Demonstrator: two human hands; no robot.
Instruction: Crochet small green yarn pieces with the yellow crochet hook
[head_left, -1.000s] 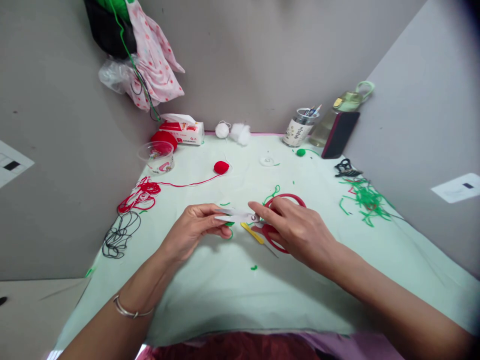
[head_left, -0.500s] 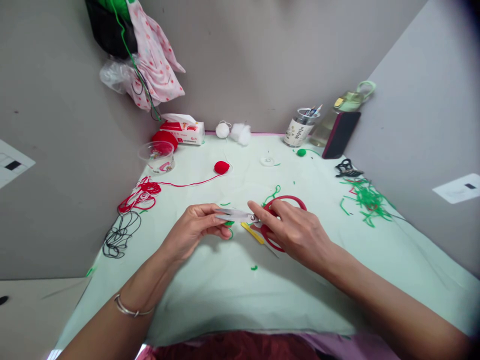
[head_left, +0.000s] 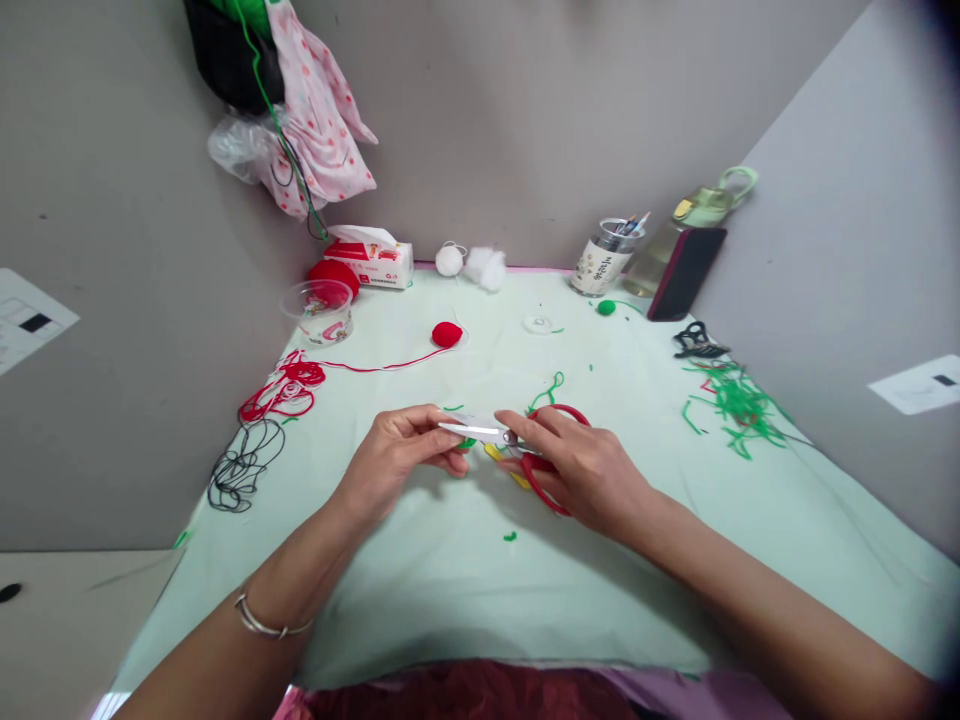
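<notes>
In the middle of the head view my right hand (head_left: 581,462) grips the red handles of a pair of scissors (head_left: 487,432). Their blades point left, to the fingertips of my left hand (head_left: 412,445). That hand is closed in a pinch on a small piece of green yarn (head_left: 466,443), partly hidden behind the blades and fingers. Beneath the scissors lies a yellow-handled tool (head_left: 519,480), mostly covered by my right hand. A curled green yarn strand (head_left: 553,386) sits just beyond the handles, and a short green scrap (head_left: 510,537) lies nearer to me.
On the left are red yarn (head_left: 281,385), black cord (head_left: 244,470) and a clear tub (head_left: 326,320). A red ball (head_left: 447,335) lies mid-table. Behind stand a tissue pack (head_left: 382,262) and pen jar (head_left: 604,262). Right: a phone (head_left: 686,275), bottle (head_left: 652,255) and green scraps (head_left: 739,405).
The scissor blades have come together, and the red handles have drawn closer to each other in my right hand. My left hand keeps its pinch. The whole view has shifted slightly.
</notes>
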